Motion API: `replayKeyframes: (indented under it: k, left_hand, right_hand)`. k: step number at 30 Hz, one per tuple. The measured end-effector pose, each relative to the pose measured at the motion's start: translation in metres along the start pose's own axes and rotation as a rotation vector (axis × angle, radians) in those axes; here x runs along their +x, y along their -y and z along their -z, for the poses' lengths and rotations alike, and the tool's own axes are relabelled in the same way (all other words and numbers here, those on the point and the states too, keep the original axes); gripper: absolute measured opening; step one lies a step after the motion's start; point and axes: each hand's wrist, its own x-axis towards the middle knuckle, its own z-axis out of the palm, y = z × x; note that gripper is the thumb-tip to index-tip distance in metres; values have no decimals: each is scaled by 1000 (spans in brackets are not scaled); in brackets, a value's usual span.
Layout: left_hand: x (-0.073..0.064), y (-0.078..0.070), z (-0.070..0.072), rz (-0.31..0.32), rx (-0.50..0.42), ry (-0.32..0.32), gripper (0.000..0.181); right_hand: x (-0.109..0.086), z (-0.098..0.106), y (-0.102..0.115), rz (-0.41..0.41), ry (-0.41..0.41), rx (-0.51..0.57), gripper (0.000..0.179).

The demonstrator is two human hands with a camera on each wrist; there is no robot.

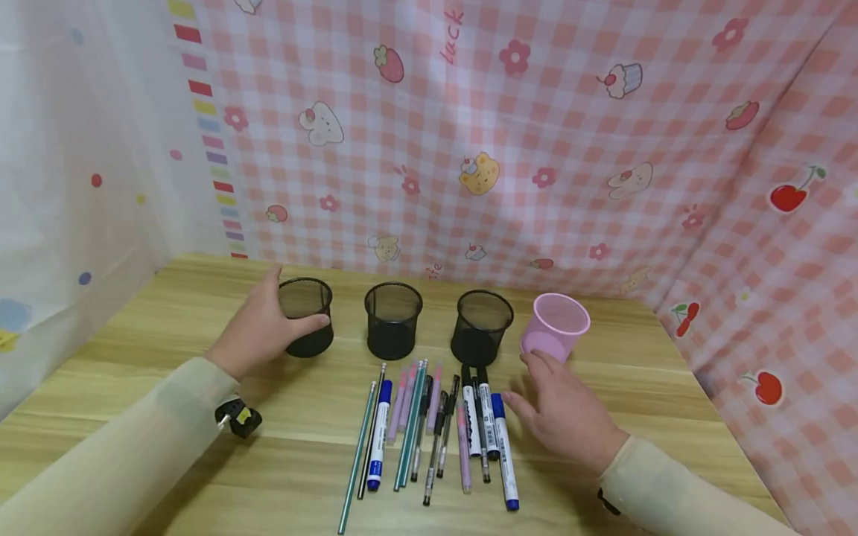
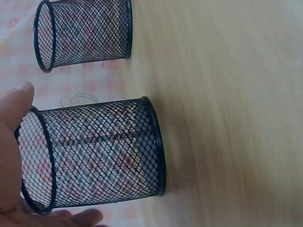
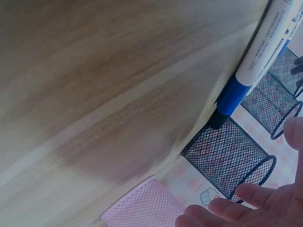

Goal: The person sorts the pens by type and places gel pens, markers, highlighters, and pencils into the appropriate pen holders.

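A row of mesh pen holders stands on the table. My left hand point(image 1: 264, 327) reaches around the leftmost black pen holder point(image 2: 99, 153), its thumb across the near side and its fingers at the far left. In the left wrist view, thumb and fingers lie on either side of the rim, fairly straight. My right hand point(image 1: 566, 413) has its fingers extended, fingertips right at the lower front of the pink pen holder point(image 1: 558, 324). Its thumb points toward a blue-capped whiteboard marker point(image 1: 506, 450). Nothing shows in its palm in the right wrist view point(image 3: 260, 208).
Two more black pen holders, one left of centre point(image 1: 392, 327) and one right of centre point(image 1: 481, 331), stand between the hands. In front lie several pens, pink highlighters point(image 1: 464, 447), green pencils point(image 1: 357, 458) and markers point(image 1: 379, 435). Checked cloth point(image 1: 429, 149) hangs behind the wooden table point(image 1: 281, 476).
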Motion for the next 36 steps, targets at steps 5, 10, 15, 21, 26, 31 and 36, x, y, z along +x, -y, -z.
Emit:
replayKeyframes:
  k: [5, 10, 15, 21, 26, 31, 36]
  left_hand:
    - [5, 5, -4, 21, -30, 31, 128]
    - [7, 6, -5, 31, -56, 54, 115]
    - [8, 6, -6, 51, -67, 63, 114]
    - [8, 7, -8, 50, -61, 49, 110]
    - [7, 8, -9, 60, -66, 53, 109]
    - [7, 6, -8, 58, -57, 44, 107]
    - [7, 6, -9, 61, -50, 45, 107]
  right_hand:
    - [-1, -2, 0, -14, 16, -6, 75]
    - [-1, -3, 0, -27, 28, -14, 72]
    - [-1, -6, 0, -44, 39, -22, 68]
    - [2, -5, 4, -55, 87, -11, 58]
    - [6, -8, 8, -97, 178, 32, 55]
    - [8, -11, 10, -113, 232, 28, 51]
    - [8, -13, 12, -100, 232, 18, 46]
